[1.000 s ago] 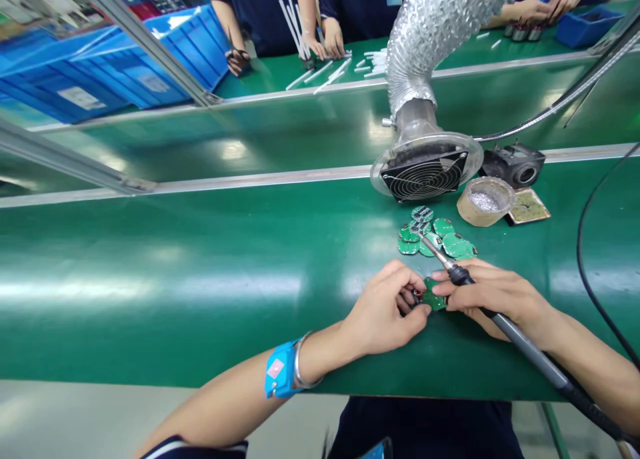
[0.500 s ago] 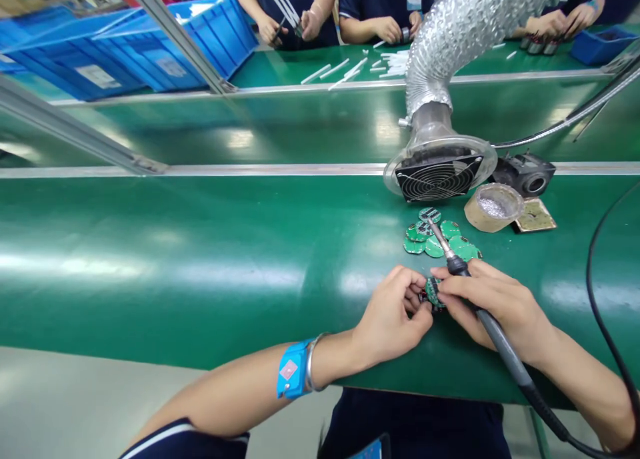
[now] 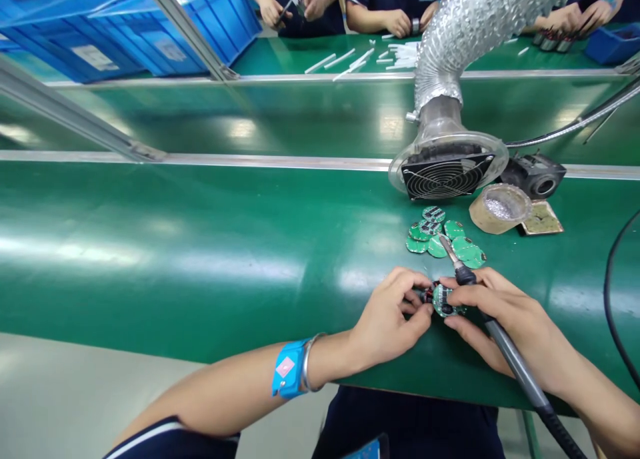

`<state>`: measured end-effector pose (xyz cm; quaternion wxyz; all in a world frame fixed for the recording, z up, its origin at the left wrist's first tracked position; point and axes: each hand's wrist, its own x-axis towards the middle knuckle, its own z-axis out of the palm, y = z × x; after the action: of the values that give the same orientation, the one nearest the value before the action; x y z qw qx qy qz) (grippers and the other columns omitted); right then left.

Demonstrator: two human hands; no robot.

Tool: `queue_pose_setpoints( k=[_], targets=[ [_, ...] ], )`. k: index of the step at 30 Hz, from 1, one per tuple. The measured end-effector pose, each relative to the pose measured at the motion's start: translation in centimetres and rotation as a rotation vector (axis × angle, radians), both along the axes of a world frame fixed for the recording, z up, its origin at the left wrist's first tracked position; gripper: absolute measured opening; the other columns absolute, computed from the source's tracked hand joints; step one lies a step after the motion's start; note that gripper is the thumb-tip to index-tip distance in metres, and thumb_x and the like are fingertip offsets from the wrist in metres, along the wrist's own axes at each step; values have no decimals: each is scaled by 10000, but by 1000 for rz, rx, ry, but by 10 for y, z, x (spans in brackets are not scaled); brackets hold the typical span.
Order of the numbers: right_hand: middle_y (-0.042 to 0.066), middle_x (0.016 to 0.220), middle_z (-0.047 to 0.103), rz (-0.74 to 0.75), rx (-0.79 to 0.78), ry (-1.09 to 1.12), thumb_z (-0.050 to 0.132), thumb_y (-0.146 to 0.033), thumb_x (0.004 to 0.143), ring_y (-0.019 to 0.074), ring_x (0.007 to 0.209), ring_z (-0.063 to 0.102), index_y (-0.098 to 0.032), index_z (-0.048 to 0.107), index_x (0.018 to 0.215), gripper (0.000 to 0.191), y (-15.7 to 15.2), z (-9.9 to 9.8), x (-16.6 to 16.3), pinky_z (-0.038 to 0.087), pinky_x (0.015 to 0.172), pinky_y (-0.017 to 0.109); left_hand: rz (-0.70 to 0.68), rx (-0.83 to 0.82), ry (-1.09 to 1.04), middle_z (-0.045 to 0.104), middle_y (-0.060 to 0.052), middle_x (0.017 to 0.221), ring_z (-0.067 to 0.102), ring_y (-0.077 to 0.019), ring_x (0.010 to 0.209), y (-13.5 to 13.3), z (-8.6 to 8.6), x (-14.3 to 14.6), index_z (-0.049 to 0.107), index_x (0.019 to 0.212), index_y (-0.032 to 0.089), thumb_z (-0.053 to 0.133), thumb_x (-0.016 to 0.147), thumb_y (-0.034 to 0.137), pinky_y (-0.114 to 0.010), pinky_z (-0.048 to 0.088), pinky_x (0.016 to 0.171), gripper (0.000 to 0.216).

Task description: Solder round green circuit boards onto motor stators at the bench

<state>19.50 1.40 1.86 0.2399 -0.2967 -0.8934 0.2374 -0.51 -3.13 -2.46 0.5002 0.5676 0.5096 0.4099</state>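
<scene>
My left hand [image 3: 395, 316], with a blue band at its wrist, is closed on a small dark part with reddish bits [image 3: 427, 294], mostly covered by the fingers. A round green circuit board [image 3: 442, 300] sits against that part, its component side showing. My right hand [image 3: 510, 322] is closed around a soldering iron [image 3: 511, 356], and its fingertips also touch the board's right edge. The iron's tip points up and left, over a loose pile of round green circuit boards [image 3: 463, 248]. Whether the tip touches a board I cannot tell.
A fume extractor [image 3: 447, 176] on a foil duct hangs behind the pile. Right of it are a tape roll [image 3: 500, 209], a square tray [image 3: 542, 219] and a black holder [image 3: 534, 174]. Across the bench, co-workers' hands [image 3: 397, 23] work near white sticks [image 3: 403, 56] and blue bins [image 3: 165, 39].
The circuit board in my fingers has turned, so more of its face shows. The iron's tip has shifted down and right over the pile. The whole view has moved slightly.
</scene>
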Motion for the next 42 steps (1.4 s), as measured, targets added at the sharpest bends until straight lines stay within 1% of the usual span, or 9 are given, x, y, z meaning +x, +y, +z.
queue_pose_setpoints(
  k=[5,13,20,23,26,29,32,39,42],
  targets=[
    [44,917,696,15,-36,-13,568,-104,877,224,991,611,-233,547,1079,240,0,-4,-4,532,811,337,20,5,-63,516,-44,994,589,-74,710,0,-1,-1,573,965,143,607,795,131,-200,579,595,174],
    [71,1110,667,60,-111,-20,561,-119,884,217,1080,592,-244,540,1069,224,6,-10,-1,521,859,336,2,16,-42,525,-42,954,602,-92,721,1,-6,-6,558,939,145,638,812,158,-222,598,607,151],
    [45,1091,674,26,-169,10,626,-183,877,196,973,651,-270,523,1153,307,6,-14,-1,537,834,330,-104,333,106,517,-65,1037,600,-133,865,-2,-4,-10,582,1134,203,564,806,71,-247,612,694,355],
    [57,1238,657,-6,-174,75,671,-249,876,213,1102,645,-277,499,1187,357,5,-23,3,526,938,357,-136,401,165,512,-102,1110,612,-188,938,0,0,-10,579,1156,183,618,755,149,-296,614,712,404],
    [57,1253,659,-26,-174,119,689,-276,868,217,1109,657,-277,510,1157,340,4,-30,11,549,930,351,-175,549,367,546,-144,1199,617,-260,1025,7,5,-11,599,1070,161,713,754,302,-410,582,844,364],
    [70,1305,628,-50,-229,110,782,-336,776,237,1115,657,-272,497,1149,474,-1,-34,18,567,920,352,-248,656,524,634,-133,1157,629,-258,1049,14,9,-13,607,958,163,728,800,420,-408,544,921,325],
    [99,1353,588,-87,-279,114,837,-355,703,243,1152,636,-264,449,1168,613,-12,-40,13,568,922,340,-274,648,542,672,-117,1121,648,-231,1022,16,12,-13,604,955,165,721,815,405,-359,547,904,301],
    [90,1075,698,-265,-164,216,635,-192,821,206,892,724,-238,414,1100,358,-32,-55,-16,606,728,302,-248,531,552,677,-106,1064,649,-228,961,9,19,-12,538,1237,176,707,806,235,-362,569,844,467],
    [86,1050,688,-261,-149,233,618,-204,828,205,929,711,-234,408,1110,352,-32,-55,-17,601,752,308,-272,531,549,666,-95,1021,648,-209,918,10,22,-13,557,1236,188,707,806,217,-335,585,805,456]
  ],
)
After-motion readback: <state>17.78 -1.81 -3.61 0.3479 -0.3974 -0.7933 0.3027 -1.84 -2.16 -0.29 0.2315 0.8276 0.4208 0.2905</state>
